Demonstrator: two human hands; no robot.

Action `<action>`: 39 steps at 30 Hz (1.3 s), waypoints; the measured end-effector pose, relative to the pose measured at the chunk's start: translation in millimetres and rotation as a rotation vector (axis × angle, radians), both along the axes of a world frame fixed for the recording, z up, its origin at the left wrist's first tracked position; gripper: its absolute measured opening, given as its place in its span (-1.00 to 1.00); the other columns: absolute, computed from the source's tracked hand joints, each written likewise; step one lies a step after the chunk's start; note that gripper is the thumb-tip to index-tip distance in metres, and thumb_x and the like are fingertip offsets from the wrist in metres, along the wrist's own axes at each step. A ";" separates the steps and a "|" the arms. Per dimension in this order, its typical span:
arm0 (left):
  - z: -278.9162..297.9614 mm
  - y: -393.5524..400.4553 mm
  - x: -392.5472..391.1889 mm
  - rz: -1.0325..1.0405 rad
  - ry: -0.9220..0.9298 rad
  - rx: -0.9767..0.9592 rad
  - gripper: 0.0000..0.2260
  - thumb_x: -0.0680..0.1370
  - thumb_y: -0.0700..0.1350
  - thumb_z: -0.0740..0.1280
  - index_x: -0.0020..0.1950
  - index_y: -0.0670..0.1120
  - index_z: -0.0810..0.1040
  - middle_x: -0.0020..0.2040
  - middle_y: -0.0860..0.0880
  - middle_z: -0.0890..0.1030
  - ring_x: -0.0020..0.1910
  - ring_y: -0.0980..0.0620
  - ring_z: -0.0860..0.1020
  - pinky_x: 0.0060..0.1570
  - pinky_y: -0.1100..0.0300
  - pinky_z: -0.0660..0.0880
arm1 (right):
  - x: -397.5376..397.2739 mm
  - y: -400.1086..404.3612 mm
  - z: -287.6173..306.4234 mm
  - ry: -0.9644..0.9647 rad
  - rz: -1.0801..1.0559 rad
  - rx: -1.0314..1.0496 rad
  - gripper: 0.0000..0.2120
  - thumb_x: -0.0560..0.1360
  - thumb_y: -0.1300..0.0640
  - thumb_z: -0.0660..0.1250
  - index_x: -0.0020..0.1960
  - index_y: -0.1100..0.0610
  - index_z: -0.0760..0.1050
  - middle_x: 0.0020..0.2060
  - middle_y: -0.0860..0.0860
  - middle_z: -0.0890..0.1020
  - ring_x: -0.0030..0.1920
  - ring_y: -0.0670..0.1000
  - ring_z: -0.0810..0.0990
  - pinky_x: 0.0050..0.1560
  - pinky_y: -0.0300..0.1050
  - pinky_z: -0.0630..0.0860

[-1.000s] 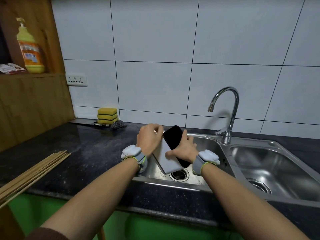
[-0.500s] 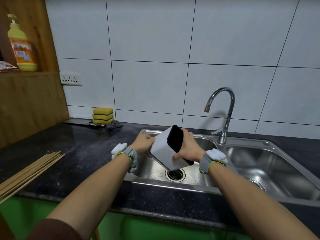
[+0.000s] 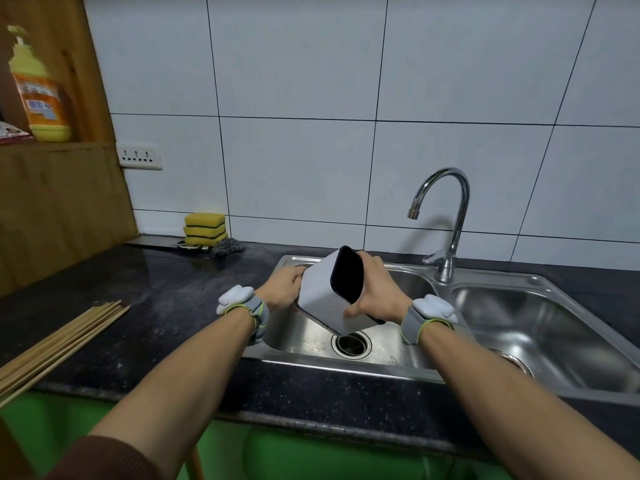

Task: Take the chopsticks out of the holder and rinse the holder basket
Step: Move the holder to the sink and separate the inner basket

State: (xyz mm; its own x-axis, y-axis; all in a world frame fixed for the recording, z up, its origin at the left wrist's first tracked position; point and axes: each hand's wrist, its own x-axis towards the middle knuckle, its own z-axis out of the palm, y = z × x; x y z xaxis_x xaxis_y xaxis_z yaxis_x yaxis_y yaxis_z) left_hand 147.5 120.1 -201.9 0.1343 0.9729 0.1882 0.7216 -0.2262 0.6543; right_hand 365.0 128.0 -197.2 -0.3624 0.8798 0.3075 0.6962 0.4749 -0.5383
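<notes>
The chopstick holder [image 3: 323,296], a white box with a dark inner basket [image 3: 347,274] showing at its open mouth, is held tilted above the left basin of the steel double sink [image 3: 408,367], its lower corner over the drain [image 3: 350,344] and its mouth turned up and to the right. The right hand [image 3: 375,296] grips the holder at the mouth end, thumb across the white side and fingers curled over the far edge beside the basket. The left hand [image 3: 282,287] holds the holder's left side near its base; its fingers are mostly hidden behind the box, so it seems to be curled round the edge, though that is not plain. Both wrists wear grey bands with white pads. The chopsticks [image 3: 57,344] lie in a loose bundle on the dark speckled countertop [image 3: 166,313], well apart to the left. The curved chrome tap [image 3: 446,216] stands behind the sink divider, with no water visible at its spout. At the back by the tiled wall are stacked yellow sponges [image 3: 205,229] and a steel scourer [image 3: 228,245] just beside them. A dish soap bottle [image 3: 36,88] stands on a wooden shelf [image 3: 52,147] at upper left, near a white wall socket [image 3: 139,156].
</notes>
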 end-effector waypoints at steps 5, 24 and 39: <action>-1.6 -3.8 -0.5 -0.038 0.082 0.035 -0.70 0.64 -0.30 0.06 0.28 -0.30 0.49 0.22 -0.23 0.58 0.21 -0.18 0.52 0.23 0.04 0.41 | 5.0 0.4 1.6 -0.009 0.025 -0.003 0.02 0.05 0.11 0.62 0.41 0.04 0.21 0.16 0.08 0.34 0.21 0.16 0.38 0.21 0.10 0.47; -11.7 -4.1 -12.6 0.037 -0.018 -0.085 -0.59 0.62 -0.36 0.01 0.47 -0.21 0.30 -0.04 -0.27 0.62 -0.37 -0.20 0.60 -0.14 -0.09 0.62 | 16.1 3.2 10.9 0.115 0.060 0.118 -0.12 0.07 0.13 0.66 0.29 0.15 0.31 0.12 0.11 0.42 0.15 0.08 0.37 0.04 -0.18 0.33; -11.8 4.5 -55.7 0.382 -0.231 -0.129 -0.78 0.58 -0.31 0.15 0.19 -0.34 0.44 0.16 -0.34 0.52 -0.13 -0.32 0.65 -0.24 -0.18 0.64 | -3.6 12.3 32.9 0.006 -0.083 0.133 0.02 0.07 -0.03 0.59 0.40 -0.04 0.14 0.18 0.08 0.34 0.20 0.24 0.38 0.15 0.03 0.44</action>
State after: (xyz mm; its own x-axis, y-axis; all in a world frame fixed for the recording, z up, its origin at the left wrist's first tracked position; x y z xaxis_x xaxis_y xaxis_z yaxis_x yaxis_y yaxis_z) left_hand 91.7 124.6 -213.7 -0.2698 0.9618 0.0453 0.5690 0.1213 0.8133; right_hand 361.4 140.3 -164.3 -0.2881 0.8582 0.4249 0.7332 0.4831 -0.4787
